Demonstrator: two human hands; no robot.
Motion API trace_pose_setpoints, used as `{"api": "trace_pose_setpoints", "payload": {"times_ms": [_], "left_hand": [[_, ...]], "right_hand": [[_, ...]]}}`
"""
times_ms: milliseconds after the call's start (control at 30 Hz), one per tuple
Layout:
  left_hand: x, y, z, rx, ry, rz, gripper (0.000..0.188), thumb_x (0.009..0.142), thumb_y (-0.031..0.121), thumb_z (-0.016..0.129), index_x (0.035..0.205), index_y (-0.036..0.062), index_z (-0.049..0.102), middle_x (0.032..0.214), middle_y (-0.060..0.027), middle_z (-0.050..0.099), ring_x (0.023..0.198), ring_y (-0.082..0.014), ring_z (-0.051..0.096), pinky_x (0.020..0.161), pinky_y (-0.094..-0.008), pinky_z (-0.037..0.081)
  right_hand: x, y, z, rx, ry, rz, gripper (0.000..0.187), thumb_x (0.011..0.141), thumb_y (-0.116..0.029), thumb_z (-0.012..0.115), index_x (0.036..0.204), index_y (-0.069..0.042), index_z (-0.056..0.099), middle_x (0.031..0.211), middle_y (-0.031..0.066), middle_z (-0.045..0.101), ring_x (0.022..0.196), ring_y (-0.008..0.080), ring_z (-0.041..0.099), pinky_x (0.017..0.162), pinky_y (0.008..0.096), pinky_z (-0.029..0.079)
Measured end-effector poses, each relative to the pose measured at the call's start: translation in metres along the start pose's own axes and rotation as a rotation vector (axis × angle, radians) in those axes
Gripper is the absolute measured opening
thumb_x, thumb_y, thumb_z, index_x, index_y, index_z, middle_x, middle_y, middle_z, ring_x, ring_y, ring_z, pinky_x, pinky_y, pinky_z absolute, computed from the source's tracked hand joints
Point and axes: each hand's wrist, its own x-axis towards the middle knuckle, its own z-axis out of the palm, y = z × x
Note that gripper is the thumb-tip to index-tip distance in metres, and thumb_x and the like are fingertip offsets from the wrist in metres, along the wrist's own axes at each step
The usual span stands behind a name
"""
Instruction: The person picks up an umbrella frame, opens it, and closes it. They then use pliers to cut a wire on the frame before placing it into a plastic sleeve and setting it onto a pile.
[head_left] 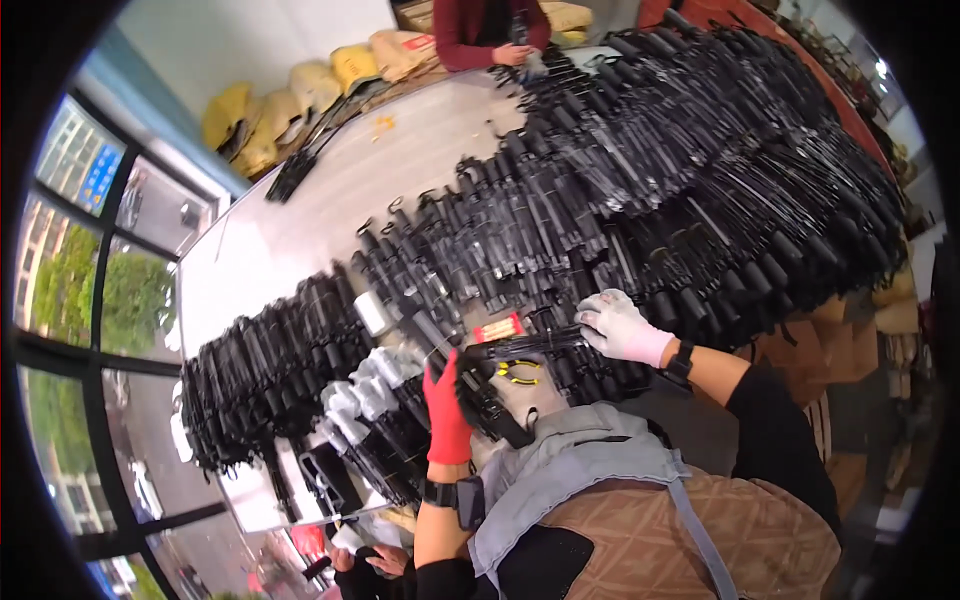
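My left hand (447,412), in a red glove with a dark palm, is closed around the near-left end of a slim black folded umbrella frame (520,346). The frame lies roughly level in front of my body. At its other end my right hand (622,328), in a white glove with a pink cuff, has its fingers closed on the ribs. Just below the frame are pliers (518,374) with yellow and black handles. A small red packet (498,328) rests right behind it. My fingertips are partly hidden.
Piles of similar black frames (640,180) cover the table's (430,130) right side; another row (280,370) lies at left, beside frames with white wrapped ends (370,388). Across the table a person in maroon sleeves (490,45) handles a frame. Another person's hands (385,560) show at the bottom.
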Motion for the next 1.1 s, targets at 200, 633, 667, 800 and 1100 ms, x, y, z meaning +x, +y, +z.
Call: {"api": "trace_pose_setpoints", "payload": {"times_ms": [200,633,667,800,1100], "left_hand": [[-0.003,-0.005,0.038,0.36,-0.148,0.123,0.034,0.087,0.012,0.067,0.118,0.004,0.056,0.091,-0.0011,0.064,0.076,-0.0101,0.06,0.063,-0.0246,0.049],[-0.033,0.024,0.0,1.11,-0.131,0.421,0.039,0.074,0.014,0.076,0.109,0.0034,0.061,0.089,-0.0097,0.068,0.078,-0.0166,0.064,0.074,-0.0296,0.049],[-0.034,0.027,-0.006,1.212,-0.132,0.38,0.038,0.074,0.015,0.077,0.107,0.0029,0.062,0.086,-0.0118,0.068,0.076,-0.0172,0.064,0.072,-0.0304,0.049],[-0.026,0.031,-0.034,1.592,-0.329,0.282,0.035,0.074,0.02,0.078,0.1,0.0017,0.064,0.081,-0.012,0.068,0.072,-0.019,0.064,0.069,-0.0324,0.049],[-0.017,0.042,-0.01,0.035,-0.534,-0.089,0.049,0.088,0.043,0.065,0.114,0.0032,0.055,0.076,-0.0032,0.058,0.064,-0.0219,0.057,0.066,-0.0389,0.049]], "right_hand": [[0.099,-0.073,-0.076,0.385,0.353,-0.086,0.022,0.078,-0.022,0.066,0.097,-0.011,0.064,0.096,0.0059,0.06,0.092,0.0262,0.059,0.083,0.0402,0.044],[0.1,-0.109,-0.067,1.868,-0.028,0.57,0.022,0.088,-0.025,0.059,0.081,-0.004,0.06,0.074,0.0091,0.058,0.056,0.025,0.055,0.051,0.034,0.045],[0.088,-0.106,-0.051,1.432,0.011,0.383,0.023,0.091,-0.025,0.056,0.082,-0.004,0.06,0.072,0.0067,0.057,0.054,0.0216,0.053,0.049,0.0303,0.043],[0.064,-0.091,-0.047,0.951,-0.17,0.214,0.027,0.096,-0.025,0.052,0.086,-0.003,0.062,0.068,0.0001,0.054,0.05,0.0124,0.049,0.047,0.0221,0.039],[0.054,-0.071,-0.039,2.298,-0.011,0.553,0.03,0.099,-0.029,0.05,0.105,-0.003,0.062,0.079,0.002,0.064,0.064,0.0094,0.056,0.061,0.0243,0.046]]}}
